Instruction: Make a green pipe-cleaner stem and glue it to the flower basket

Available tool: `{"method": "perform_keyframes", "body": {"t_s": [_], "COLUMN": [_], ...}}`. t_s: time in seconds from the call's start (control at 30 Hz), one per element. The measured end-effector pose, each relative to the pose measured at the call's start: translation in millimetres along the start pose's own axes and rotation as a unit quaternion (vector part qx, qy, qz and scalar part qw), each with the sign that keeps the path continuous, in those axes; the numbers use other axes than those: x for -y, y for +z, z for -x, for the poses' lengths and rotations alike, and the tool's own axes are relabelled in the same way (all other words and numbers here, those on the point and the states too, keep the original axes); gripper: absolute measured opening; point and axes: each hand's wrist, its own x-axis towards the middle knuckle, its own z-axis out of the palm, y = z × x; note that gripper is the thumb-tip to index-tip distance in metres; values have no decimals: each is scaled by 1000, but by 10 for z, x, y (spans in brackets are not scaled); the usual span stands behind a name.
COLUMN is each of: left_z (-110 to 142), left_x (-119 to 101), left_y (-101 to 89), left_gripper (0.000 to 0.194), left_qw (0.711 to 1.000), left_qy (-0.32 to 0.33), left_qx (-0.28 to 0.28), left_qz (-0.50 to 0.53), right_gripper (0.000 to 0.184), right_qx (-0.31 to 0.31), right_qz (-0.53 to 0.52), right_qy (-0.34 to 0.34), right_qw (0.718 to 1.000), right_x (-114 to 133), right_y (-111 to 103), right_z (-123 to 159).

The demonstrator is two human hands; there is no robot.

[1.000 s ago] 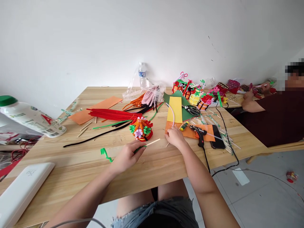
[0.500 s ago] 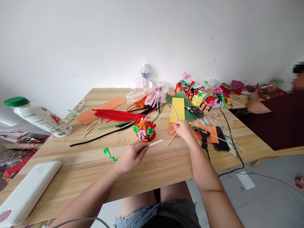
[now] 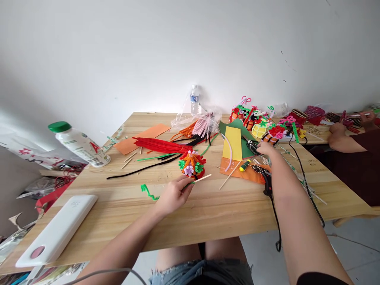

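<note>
My left hand (image 3: pixel 175 194) is closed around a thin wooden stick (image 3: pixel 203 178), which points right from my fingers. A green pipe cleaner (image 3: pixel 148 192) runs out from the same grip, its curled free end lying to the left. Just beyond it stands a small round pipe-cleaner ornament (image 3: pixel 191 164) in red, orange, green and lilac. My right hand (image 3: pixel 266 151) reaches across to the black-handled scissors (image 3: pixel 252 147), its fingers closed at the handles. The scissors lie on green paper (image 3: pixel 246 128). A black glue gun (image 3: pixel 267 183) rests below my right wrist.
Red pipe cleaners (image 3: pixel 162 145), a water bottle (image 3: pixel 194 99) and finished ornaments (image 3: pixel 261 128) line the back. A white bottle (image 3: pixel 81 146) and white power bank (image 3: pixel 57 229) stand left. Black cable (image 3: pixel 308 190) crosses the right side. A co-worker's arm (image 3: pixel 346 140) is far right.
My right hand has moved right, away from the pale curved strip beside the yellow paper, to the scissors. The left hand keeps its hold on the stick. The view has shifted slightly.
</note>
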Motion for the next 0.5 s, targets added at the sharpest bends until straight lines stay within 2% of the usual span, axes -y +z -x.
{"method": "perform_keyframes", "body": {"t_s": [0.1, 0.2, 0.33, 0.5], "left_z": [1, 5, 3, -8], "left_x": [-14, 0, 35, 29], "left_y": [0, 12, 28, 19], "left_gripper": [23, 24, 25, 24], "left_qw": [1000, 1000, 1000, 1000], "left_qy": [3, 1, -6, -13], "left_qx": [9, 9, 5, 2], "left_qz": [-1, -1, -1, -3], "right_gripper": [18, 28, 47, 37], "right_qx": [39, 9, -26, -30], "right_qz": [2, 7, 13, -8], "right_qy": [17, 30, 56, 35], "right_qw": [999, 999, 998, 999], "right_x": [12, 105, 242, 333], "right_y": [-92, -84, 52, 143], "right_z": [-91, -137, -180, -251]}}
